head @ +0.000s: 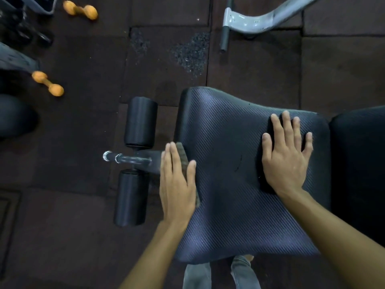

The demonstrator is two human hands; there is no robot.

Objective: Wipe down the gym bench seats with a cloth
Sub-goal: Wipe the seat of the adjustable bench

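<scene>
Mostly hidden cloth under left hand

Grey cloth at seat edge

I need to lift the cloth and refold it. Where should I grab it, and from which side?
Pinch the far strip of the cloth that shows beyond the left hand, coming from the right, over the bench seat. The rest lies flat under the palm on the seat's left edge, and the foam rollers and bar crowd the left side.
</scene>
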